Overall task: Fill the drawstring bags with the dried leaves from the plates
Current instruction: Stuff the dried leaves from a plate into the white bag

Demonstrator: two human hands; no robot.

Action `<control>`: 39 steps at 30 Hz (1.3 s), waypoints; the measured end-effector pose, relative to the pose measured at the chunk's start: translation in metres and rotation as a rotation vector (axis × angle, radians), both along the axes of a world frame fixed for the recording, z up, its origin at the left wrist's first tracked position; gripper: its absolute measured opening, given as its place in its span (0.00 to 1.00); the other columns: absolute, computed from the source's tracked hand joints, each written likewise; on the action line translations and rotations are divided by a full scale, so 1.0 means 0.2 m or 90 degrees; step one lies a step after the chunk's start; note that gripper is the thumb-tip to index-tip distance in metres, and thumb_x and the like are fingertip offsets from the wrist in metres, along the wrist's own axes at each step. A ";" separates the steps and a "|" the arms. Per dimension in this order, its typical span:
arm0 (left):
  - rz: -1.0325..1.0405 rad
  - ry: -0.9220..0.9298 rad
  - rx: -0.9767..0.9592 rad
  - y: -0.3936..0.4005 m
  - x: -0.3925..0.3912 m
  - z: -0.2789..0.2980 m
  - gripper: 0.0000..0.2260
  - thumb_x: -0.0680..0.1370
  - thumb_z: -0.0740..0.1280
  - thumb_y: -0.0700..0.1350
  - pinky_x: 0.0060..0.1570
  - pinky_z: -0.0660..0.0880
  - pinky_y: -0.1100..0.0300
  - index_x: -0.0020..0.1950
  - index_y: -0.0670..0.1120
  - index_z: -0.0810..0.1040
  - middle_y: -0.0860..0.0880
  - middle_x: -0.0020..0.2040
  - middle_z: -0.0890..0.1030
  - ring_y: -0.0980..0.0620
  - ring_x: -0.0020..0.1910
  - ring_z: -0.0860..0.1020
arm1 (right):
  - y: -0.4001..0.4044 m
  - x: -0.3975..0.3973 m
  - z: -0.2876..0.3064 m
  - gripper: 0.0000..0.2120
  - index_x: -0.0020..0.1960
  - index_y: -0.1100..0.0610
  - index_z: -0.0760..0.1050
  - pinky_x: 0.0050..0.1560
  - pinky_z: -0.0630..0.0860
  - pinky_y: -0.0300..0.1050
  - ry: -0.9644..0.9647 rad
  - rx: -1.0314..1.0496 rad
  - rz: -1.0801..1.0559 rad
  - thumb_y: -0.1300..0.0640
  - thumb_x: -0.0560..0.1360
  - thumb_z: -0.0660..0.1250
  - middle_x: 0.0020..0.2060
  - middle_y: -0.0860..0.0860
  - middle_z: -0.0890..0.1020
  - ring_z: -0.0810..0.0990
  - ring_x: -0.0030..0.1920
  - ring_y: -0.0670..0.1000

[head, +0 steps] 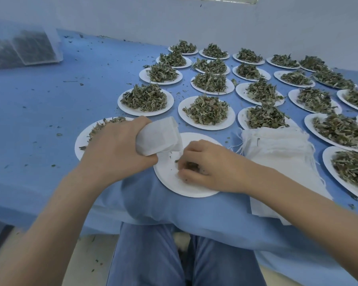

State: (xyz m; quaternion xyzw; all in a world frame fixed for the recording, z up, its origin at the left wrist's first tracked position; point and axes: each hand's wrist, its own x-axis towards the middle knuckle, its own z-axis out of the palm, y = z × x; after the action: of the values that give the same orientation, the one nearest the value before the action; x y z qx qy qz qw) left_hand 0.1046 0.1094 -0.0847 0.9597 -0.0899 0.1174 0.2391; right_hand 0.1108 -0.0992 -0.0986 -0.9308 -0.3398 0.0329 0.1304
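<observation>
My left hand [116,149] grips a white drawstring bag [159,137], bulging and held over the near white plate [174,182]. That plate carries only a few crumbs. My right hand [203,166] rests on it, its curled fingers pinching a small clump of dried leaves [191,165] just below the bag's mouth. A stack of flat white drawstring bags [277,151] lies to the right of the plate. Partly hidden behind my left hand is a plate with leaves [103,125].
Several white plates heaped with dried leaves [207,109] cover the blue cloth [50,120] from the middle to the far right. Clear bags of dark leaves [29,48] sit at the far left. Leaf crumbs are scattered about. My knees are below the table edge.
</observation>
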 end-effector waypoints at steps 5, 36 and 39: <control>-0.018 0.007 -0.004 -0.02 0.00 -0.01 0.18 0.63 0.72 0.52 0.42 0.75 0.51 0.51 0.57 0.74 0.55 0.41 0.78 0.49 0.43 0.75 | -0.05 -0.03 0.03 0.21 0.66 0.44 0.70 0.59 0.62 0.39 0.002 -0.089 -0.048 0.39 0.75 0.60 0.62 0.49 0.70 0.69 0.60 0.51; -0.025 0.004 -0.074 -0.05 -0.02 0.00 0.16 0.60 0.71 0.55 0.32 0.71 0.61 0.44 0.56 0.71 0.57 0.32 0.75 0.63 0.35 0.73 | 0.08 0.01 0.30 0.14 0.55 0.59 0.81 0.53 0.78 0.44 0.031 0.338 0.070 0.63 0.69 0.74 0.47 0.51 0.84 0.81 0.47 0.42; -0.022 -0.005 -0.091 -0.04 -0.01 0.02 0.20 0.60 0.69 0.59 0.32 0.67 0.67 0.50 0.61 0.71 0.60 0.36 0.76 0.67 0.38 0.72 | 0.05 0.02 0.31 0.15 0.57 0.58 0.80 0.50 0.77 0.37 0.006 0.346 0.066 0.67 0.71 0.71 0.51 0.50 0.83 0.80 0.49 0.42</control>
State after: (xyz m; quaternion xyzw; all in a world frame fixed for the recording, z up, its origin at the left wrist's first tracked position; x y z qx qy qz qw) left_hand 0.1022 0.1007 -0.0807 0.9379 -0.0986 0.1230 0.3089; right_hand 0.1142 -0.0900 -0.0374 -0.8429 -0.3827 -0.0483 0.3751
